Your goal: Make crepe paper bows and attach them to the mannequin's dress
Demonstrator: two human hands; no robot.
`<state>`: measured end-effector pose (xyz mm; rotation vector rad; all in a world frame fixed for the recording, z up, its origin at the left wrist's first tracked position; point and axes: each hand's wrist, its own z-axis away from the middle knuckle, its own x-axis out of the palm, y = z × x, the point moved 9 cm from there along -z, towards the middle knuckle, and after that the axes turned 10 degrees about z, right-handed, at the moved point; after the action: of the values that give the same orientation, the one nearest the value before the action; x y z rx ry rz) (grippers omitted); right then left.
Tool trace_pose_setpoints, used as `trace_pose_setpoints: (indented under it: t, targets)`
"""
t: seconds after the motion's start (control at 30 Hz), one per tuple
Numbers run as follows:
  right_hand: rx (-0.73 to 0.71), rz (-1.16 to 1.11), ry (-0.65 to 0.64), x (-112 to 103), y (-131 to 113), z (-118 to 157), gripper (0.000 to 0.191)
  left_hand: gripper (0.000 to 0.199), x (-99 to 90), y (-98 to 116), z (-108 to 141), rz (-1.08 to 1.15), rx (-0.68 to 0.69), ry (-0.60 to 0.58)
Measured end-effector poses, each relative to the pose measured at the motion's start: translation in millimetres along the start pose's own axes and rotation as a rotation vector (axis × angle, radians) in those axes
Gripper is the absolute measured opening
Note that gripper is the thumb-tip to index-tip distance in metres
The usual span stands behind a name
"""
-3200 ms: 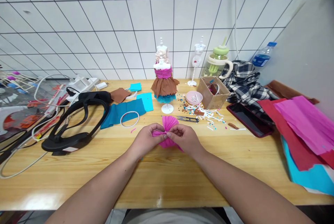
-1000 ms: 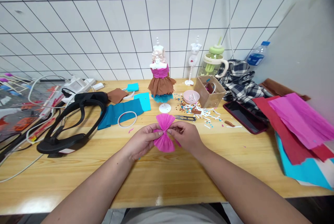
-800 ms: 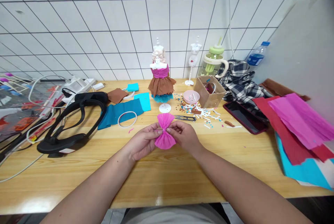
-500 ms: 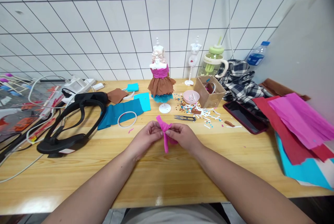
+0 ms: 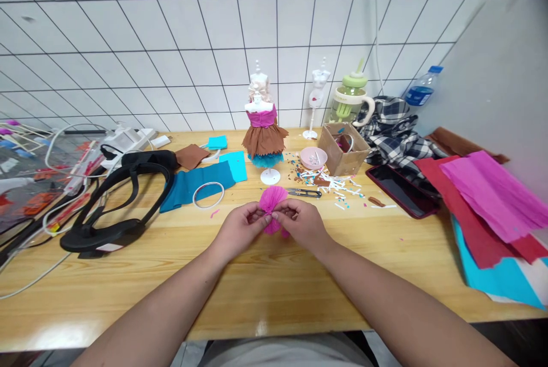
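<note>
A pleated piece of magenta crepe paper (image 5: pixel 272 198) is pinched at its gathered middle between my two hands, its upper part fanned out. My left hand (image 5: pixel 242 226) is closed on its left side, thumb against fingers. On the right side my right hand (image 5: pixel 302 221) pinches it the same way, hiding part of the paper. Just behind lie the thread snips (image 5: pixel 309 193). Beyond them stands a small dress form (image 5: pixel 261 121) wearing a magenta top and a brown skirt over blue ruffles.
Left are a black headset (image 5: pixel 124 207), teal paper (image 5: pixel 199 184) and a white ring (image 5: pixel 208 195). Right are paper scraps (image 5: pixel 338 183), a pink bowl (image 5: pixel 313 158), a cardboard box (image 5: pixel 343 149), a bare dress form (image 5: pixel 317 96), a phone (image 5: pixel 402 191) and coloured crepe sheets (image 5: pixel 492 201).
The magenta paper has gone from a narrow twisted strip to a rounded, spread fan above my fingertips. Both hands still pinch it in nearly the same place.
</note>
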<state>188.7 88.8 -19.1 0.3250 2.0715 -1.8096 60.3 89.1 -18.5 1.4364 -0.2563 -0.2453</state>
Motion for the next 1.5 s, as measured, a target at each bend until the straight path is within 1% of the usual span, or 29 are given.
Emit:
trace_pose_setpoints:
  t: [0.1, 0.17, 0.4, 0.6, 0.73, 0.8, 0.9, 0.97, 1.03, 1.2, 1.3, 1.5]
  targets:
    - [-0.004, 0.041, 0.016, -2.9, 0.7, -0.3, 0.011, 0.037, -4.8, -1.7, -1.0, -0.016, -0.002, 0.022]
    - [0.016, 0.047, 0.018, -3.7, 3.4, -0.4, 0.010, 0.037, -4.6, 0.0, -0.6, -0.042, 0.001, 0.022]
    - [0.014, 0.074, -0.029, 0.8, 1.6, 0.3, 0.009, 0.034, -1.9, 1.0, 0.8, -0.113, -0.036, 0.023]
    - [0.024, 0.023, -0.092, 5.3, -1.7, 2.1, 0.008, 0.032, -6.0, -4.9, 0.8, -0.289, -0.031, 0.008]
    - [0.019, 0.031, -0.054, 1.3, 0.0, 0.3, 0.009, 0.030, -7.0, -2.4, 2.2, -0.333, -0.023, 0.022]
    - [0.027, 0.021, -0.046, 0.4, 3.3, -1.2, 0.010, 0.031, -6.9, -1.1, 2.6, -0.308, -0.031, 0.029]
    - [0.035, 0.023, -0.043, -0.2, 7.7, -2.8, 0.013, 0.034, -5.0, -1.0, 2.4, -0.189, -0.048, 0.017]
    - [0.040, 0.014, -0.046, 0.2, 9.4, -2.9, 0.014, 0.036, -6.0, -0.9, 2.1, -0.136, -0.052, 0.032]
    - [0.044, 0.000, -0.055, 1.2, 9.7, -2.4, 0.015, 0.037, -7.5, 0.4, 1.9, -0.125, -0.044, 0.049]
    - [0.044, 0.014, -0.082, 3.2, 5.4, -0.9, 0.012, 0.037, -1.9, 4.9, 2.2, -0.197, -0.001, -0.008]
    - [0.045, 0.026, -0.112, 5.5, 3.5, -0.6, 0.010, 0.036, -3.3, 4.4, 1.7, -0.228, 0.018, 0.000]
    - [0.040, -0.067, -0.141, 7.6, 4.7, -1.2, 0.014, 0.034, -5.3, -1.9, -1.1, -0.061, 0.014, -0.021]
